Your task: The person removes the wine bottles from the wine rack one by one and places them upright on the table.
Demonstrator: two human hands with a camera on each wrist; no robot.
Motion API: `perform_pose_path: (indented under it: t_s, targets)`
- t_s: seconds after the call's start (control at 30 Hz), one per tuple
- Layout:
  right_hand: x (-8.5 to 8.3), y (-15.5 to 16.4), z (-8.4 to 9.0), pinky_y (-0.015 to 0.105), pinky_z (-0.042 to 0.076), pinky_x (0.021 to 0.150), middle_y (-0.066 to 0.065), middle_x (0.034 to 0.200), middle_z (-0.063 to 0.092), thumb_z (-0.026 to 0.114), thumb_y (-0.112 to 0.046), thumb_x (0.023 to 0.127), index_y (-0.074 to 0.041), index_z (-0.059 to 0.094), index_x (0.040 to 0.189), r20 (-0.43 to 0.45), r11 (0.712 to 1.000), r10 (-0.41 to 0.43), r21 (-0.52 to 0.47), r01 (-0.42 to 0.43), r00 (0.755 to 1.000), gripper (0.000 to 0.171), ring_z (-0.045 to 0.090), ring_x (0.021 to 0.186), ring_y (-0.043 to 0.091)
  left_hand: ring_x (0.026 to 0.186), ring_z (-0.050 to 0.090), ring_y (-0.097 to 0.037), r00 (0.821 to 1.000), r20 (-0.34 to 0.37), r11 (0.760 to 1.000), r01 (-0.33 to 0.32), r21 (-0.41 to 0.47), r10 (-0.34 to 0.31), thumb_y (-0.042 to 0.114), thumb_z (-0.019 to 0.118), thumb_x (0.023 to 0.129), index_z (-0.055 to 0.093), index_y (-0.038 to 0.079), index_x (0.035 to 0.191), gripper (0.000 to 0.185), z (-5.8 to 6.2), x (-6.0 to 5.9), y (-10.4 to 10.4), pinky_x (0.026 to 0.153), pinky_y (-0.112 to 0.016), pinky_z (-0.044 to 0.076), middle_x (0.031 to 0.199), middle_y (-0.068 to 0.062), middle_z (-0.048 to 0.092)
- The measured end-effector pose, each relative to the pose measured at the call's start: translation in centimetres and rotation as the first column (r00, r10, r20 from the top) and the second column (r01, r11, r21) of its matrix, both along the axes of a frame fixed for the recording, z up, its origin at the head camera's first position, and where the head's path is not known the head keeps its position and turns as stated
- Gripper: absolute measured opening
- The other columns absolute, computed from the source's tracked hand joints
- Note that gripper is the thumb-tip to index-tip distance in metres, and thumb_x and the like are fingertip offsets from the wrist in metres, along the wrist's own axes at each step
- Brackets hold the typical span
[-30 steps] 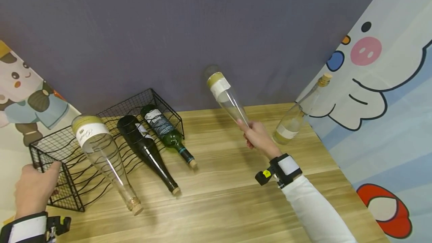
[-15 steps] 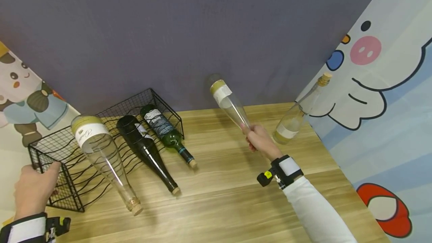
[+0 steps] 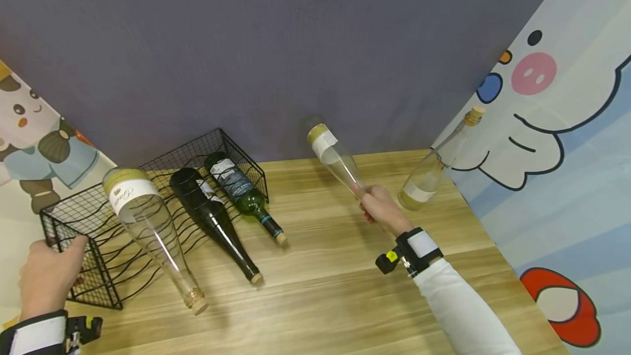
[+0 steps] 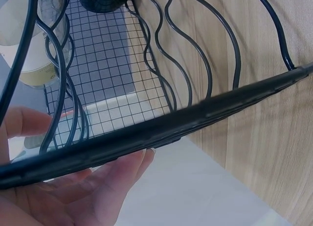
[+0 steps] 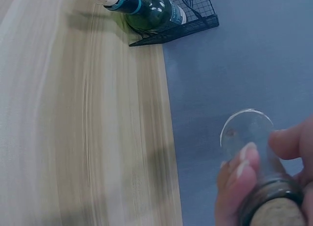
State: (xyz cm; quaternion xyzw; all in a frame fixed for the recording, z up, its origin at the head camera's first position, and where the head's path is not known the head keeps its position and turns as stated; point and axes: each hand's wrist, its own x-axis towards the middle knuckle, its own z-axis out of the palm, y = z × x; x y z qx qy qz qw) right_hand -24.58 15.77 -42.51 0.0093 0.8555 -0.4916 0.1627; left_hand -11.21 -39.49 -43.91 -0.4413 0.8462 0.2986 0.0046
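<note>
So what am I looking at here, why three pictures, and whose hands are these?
No machine here: a person wears three cameras, one on the head and one on each wrist. The head view shows a wooden table with a black wire rack holding three lying bottles: one clear, one dark, one green. The left hand grips the rack's edge, seen close up in the left wrist view. The right hand holds a clear bottle by its corked neck, base raised. Another clear bottle stands at the table's right edge.
</note>
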Motion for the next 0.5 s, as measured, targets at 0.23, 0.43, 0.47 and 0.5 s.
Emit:
perform_pose_path:
  t_s: [0.23, 0.43, 0.47, 0.5]
  targets:
    - [0.2, 0.1, -0.4, 0.025, 0.039, 0.045, -0.002, 0.060, 0.043, 0.043, -0.039, 0.104, -0.006, 0.053, 0.084, 0.030, 1.000, 0.023, 0.008, -0.024, 0.999, 0.040, 0.044, 0.047, 0.012, 0.130, 0.031, -0.064, 1.000, 0.008, 1.000, -0.004, 0.003, 0.004, 0.044, 0.029, 0.099, 0.002, -0.013, 0.151, 0.083, 0.0, 0.0, 0.0, 0.101, -0.072, 0.038, 0.153, -0.043, 0.015]
    - [0.3, 0.3, -1.1, 0.023, 0.034, 0.043, -0.003, 0.053, 0.040, 0.043, -0.039, 0.104, -0.010, 0.047, 0.067, 0.062, 0.997, 0.051, 0.059, -0.054, 0.997, 0.047, 0.040, 0.044, 0.012, 0.130, 0.032, -0.064, 1.000, -0.002, 1.000, -0.001, 0.003, 0.001, 0.044, 0.030, 0.099, 0.003, -0.013, 0.151, 0.083, -0.1, 0.0, 0.0, 0.099, -0.072, 0.039, 0.152, -0.043, 0.017]
    - [0.3, 0.3, -1.2, 0.023, 0.033, 0.043, -0.003, 0.052, 0.040, 0.043, -0.039, 0.104, -0.011, 0.045, 0.064, 0.067, 0.995, 0.053, 0.075, -0.058, 0.996, 0.049, 0.040, 0.043, 0.012, 0.130, 0.032, -0.064, 1.000, -0.002, 1.000, 0.000, 0.002, 0.000, 0.044, 0.030, 0.099, 0.003, -0.013, 0.151, 0.083, -0.1, 0.0, -0.1, 0.100, -0.072, 0.039, 0.152, -0.043, 0.017]
    - [0.4, 0.4, -1.4, 0.023, 0.033, 0.043, -0.003, 0.051, 0.041, 0.043, -0.040, 0.104, -0.011, 0.045, 0.062, 0.072, 0.994, 0.056, 0.085, -0.062, 0.996, 0.050, 0.040, 0.043, 0.011, 0.130, 0.032, -0.064, 1.000, -0.002, 1.000, -0.001, 0.002, 0.001, 0.045, 0.030, 0.099, 0.003, -0.013, 0.152, 0.083, -0.1, 0.0, -0.1, 0.100, -0.072, 0.038, 0.152, -0.043, 0.017]
